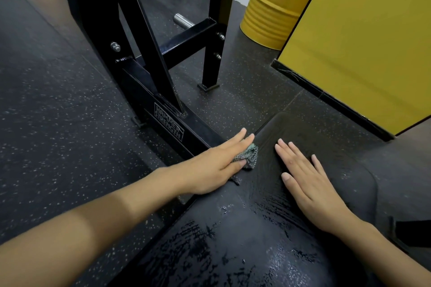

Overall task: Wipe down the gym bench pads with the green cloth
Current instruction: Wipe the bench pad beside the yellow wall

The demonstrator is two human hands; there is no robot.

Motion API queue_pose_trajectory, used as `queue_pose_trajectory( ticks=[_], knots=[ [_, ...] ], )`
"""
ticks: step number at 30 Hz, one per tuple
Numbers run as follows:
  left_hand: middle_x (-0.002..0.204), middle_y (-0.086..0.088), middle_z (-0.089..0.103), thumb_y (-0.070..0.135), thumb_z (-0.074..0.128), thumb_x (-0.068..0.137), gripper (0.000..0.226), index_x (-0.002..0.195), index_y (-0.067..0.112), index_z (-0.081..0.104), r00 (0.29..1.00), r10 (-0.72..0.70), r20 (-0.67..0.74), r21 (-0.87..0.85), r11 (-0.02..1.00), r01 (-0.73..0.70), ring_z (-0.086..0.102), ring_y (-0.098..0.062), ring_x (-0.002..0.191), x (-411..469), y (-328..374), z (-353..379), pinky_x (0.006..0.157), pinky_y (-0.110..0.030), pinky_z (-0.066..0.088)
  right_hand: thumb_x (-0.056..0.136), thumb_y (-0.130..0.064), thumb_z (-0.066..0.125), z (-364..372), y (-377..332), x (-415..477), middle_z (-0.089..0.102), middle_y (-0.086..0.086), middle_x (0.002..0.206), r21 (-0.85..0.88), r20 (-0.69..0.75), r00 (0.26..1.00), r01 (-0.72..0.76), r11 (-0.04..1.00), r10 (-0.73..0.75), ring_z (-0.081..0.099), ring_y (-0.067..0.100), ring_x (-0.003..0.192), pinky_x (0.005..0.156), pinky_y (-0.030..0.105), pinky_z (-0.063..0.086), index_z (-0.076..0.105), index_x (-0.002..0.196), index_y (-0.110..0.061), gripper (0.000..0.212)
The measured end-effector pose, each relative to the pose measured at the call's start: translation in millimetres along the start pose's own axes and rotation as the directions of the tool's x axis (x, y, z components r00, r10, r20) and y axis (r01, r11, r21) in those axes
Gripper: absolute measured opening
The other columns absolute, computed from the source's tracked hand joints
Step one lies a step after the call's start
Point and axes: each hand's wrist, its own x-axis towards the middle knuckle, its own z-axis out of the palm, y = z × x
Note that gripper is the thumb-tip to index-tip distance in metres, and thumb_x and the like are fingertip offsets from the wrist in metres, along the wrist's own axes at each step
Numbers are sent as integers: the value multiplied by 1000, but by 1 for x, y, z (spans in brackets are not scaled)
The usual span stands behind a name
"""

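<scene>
In the head view, wiping was under way. The left hand [217, 165] pressed the green cloth [249, 155] with straight fingers at the left edge of the bench pad [256, 240]. The right hand [310, 184] lay flat beside it, empty. The next stroke probably needed the drier far end. Count: one cloth, two hands.

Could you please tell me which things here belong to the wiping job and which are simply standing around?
Part of the job:
- green cloth, pressed under the left hand
- bench pad, wet-streaked, with the right hand flat on it

Just standing about:
- yellow drum
- yellow panel
- black machine frame
- steel peg
</scene>
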Motion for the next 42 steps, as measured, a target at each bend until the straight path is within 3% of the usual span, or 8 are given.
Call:
queue_pose_trajectory(
  ticks=[4,8,13,19,27,33,37,42],
  knots=[
    [166,10,-8,26,35,108,58,159,28,7,1000,-7,-22,-20,1000,7,-2,-4,151,24,4,-2,114,-10,0,96,-53,9,0,0,0,-5,-34,157,4,6,1000,-2,1000,2,-8,-6,146,119,35,-7,7,154,-40,59],
    [165,16,-6,27,35,108,56,158,33,10,999,-1,-39,-90,996,-3,0,1,150,18,0,0,118,-14,1,96,-54,8,0,-1,1,-6,-34,157,-11,14,1000,-5,1000,6,-10,-6,146,119,35,-7,6,153,-40,59],
    [163,18,-12,16,35,108,59,158,33,10,999,37,0,-41,998,-37,-7,8,147,-11,2,1,108,1,-3,94,-56,4,0,-1,0,-9,-31,158,-45,31,999,-18,999,19,-14,-7,145,121,36,-8,2,153,-40,61],
    [160,28,-13,21,35,108,59,157,40,7,1000,15,-5,-46,999,-16,-10,15,144,-55,1,8,117,-9,-2,91,-59,2,3,-14,-9,-11,-28,158,-42,49,998,-33,999,35,-17,-6,144,121,36,-9,0,154,-37,66],
    [157,37,-12,25,35,107,59,154,47,5,999,-48,-3,-75,996,48,-7,21,140,-91,-1,14,113,-4,-1,101,-54,6,13,-60,-51,-8,-23,161,-61,81,988,138,989,-133,-11,3,149,118,33,-8,0,156,-33,59],
    [160,28,-11,23,35,108,59,156,39,6,999,-37,1,-59,998,37,-6,18,143,-77,1,9,110,0,-2,102,-51,8,15,-65,-53,-8,-22,162,-88,63,988,145,985,-140,-9,4,149,118,36,-5,0,156,-32,58],
    [164,15,-8,23,36,108,59,158,30,7,999,-25,-37,-37,999,23,-3,3,149,-42,2,5,119,-13,0,102,-51,6,15,-67,-53,-9,-22,162,-102,73,987,148,984,-141,-10,4,149,118,37,-4,-1,156,-31,58],
    [165,11,-5,22,35,108,57,158,28,9,997,-13,-71,-63,998,9,-1,-1,150,-25,0,8,116,-10,0,102,-50,9,15,-66,-53,-7,-22,162,-100,67,988,144,984,-138,-8,3,149,119,38,-4,2,156,-31,58]
  ],
)
